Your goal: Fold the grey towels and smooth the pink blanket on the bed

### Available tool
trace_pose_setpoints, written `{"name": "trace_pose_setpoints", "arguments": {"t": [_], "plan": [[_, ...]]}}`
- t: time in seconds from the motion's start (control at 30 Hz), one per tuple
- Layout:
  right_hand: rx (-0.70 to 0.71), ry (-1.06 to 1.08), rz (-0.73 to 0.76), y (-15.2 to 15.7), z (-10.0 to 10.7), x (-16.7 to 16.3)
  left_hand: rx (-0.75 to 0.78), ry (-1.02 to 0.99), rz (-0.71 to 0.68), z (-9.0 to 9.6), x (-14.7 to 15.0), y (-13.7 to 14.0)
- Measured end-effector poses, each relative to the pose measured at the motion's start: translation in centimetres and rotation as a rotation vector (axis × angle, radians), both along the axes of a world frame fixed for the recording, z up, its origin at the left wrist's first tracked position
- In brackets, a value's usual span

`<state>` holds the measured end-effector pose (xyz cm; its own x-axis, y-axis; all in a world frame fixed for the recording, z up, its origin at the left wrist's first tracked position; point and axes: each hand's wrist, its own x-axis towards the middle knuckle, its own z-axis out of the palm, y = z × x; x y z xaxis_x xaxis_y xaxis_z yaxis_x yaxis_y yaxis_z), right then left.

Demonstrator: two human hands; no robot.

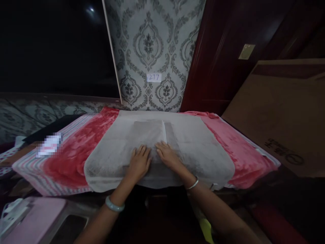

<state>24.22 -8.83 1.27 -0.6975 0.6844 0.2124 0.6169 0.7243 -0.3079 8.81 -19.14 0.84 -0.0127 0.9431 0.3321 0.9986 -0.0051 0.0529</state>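
Note:
A flat, dark grey rectangular piece [146, 134], perhaps a thin bag or folded fabric, lies on a light grey cloth [106, 149]. A narrow white strip [164, 130], like a zipper or trim, runs along it toward its right side. Palm down, my left hand [140, 160] rests on the near part of the dark piece with its fingers stretched out. My right hand [167, 155] lies flat beside it, fingertips at the near end of the white strip. Neither hand grips anything that I can see.
A red patterned blanket [68, 156] with striped edges covers the table under the cloth. A large cardboard box [281, 115] stands at the right. A dark screen [56, 47] is at the back left, and a pink box [38, 217] sits at the lower left.

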Motion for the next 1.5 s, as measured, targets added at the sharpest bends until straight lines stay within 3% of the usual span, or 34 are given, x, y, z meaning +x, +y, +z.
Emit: {"name": "trace_pose_setpoints", "arguments": {"t": [0.13, 0.23, 0.37, 0.5, 0.63, 0.73, 0.87, 1.0, 1.13, 1.27, 1.4, 1.5], "plan": [[0.010, -0.064, 0.176, 3.3, 1.0, -3.8, -0.007, 0.050, 0.080, -1.0, 1.3, 1.3], [-0.002, -0.137, 0.195, 7.0, 0.7, -4.6, 0.003, 0.088, 0.071, -1.8, 1.2, 1.3], [-0.002, -0.209, -0.004, 12.0, 0.0, -2.6, -0.007, 0.107, 0.064, -2.6, 0.9, 1.0], [-0.030, -0.203, -0.205, 14.7, 0.0, -1.5, 0.002, 0.080, 0.053, -2.0, 0.5, 1.0], [-0.033, -0.171, -0.306, 15.0, 1.3, -3.6, -0.071, -0.026, -0.019, 1.2, -0.9, 2.9], [0.011, -0.145, -0.204, 14.8, 2.2, -5.8, -0.050, -0.038, -0.005, 2.7, -1.7, 5.1], [-0.005, -0.173, -0.011, 15.2, 1.8, -7.2, -0.124, 0.004, 0.008, 1.0, -1.2, 6.5], [-0.053, -0.181, -0.162, 17.1, 0.7, -6.6, -0.155, -0.008, -0.014, -1.0, -0.7, 6.0], [-0.073, -0.178, -0.286, 18.4, 0.5, -6.2, -0.152, -0.015, -0.011, -0.8, -0.8, 5.7], [-0.071, -0.173, -0.335, 17.7, 1.0, -6.8, -0.152, -0.016, -0.013, -0.1, -0.8, 5.8], [-0.005, -0.144, -0.235, 15.6, 1.0, -7.5, -0.154, -0.034, -0.012, -0.1, -0.6, 5.8], [-0.030, -0.136, -0.196, 14.2, 0.2, -7.6, -0.138, -0.035, -0.016, -0.3, -0.4, 5.6]]}}
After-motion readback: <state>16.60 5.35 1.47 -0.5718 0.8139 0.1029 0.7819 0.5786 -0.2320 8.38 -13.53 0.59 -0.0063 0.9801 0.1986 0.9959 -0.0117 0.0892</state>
